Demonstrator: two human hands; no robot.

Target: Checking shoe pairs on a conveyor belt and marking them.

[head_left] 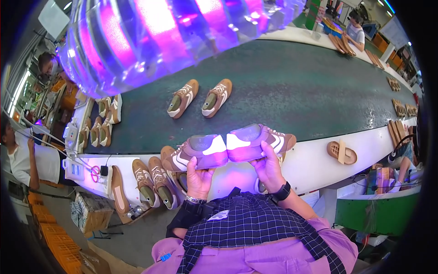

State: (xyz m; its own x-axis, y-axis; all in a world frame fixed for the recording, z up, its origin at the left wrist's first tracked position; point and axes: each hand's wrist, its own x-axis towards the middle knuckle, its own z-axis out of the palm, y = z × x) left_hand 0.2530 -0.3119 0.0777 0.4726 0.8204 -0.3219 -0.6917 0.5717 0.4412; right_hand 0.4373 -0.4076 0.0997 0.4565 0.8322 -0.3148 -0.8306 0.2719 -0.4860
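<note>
A brown sneaker with white stripes and a white heel patch (200,149) is gripped in my left hand (200,178), thumb on its side. My right hand (270,170) holds the matching sneaker (260,142) the same way. The two shoes point outward, heels almost touching, under bright violet light. Beside my left hand, more brown sneakers (160,179) lie on the white table edge, partly behind the held shoe. Part of another shoe shows behind my right wrist.
Two sneakers (216,97) stand on the green conveyor belt (292,86). Several more are grouped at its left end. A clear ribbed plastic cover (169,41) hangs overhead. Red scissors (95,173) and a tan sole (342,153) lie on the white ledge. Other people are at left and far right.
</note>
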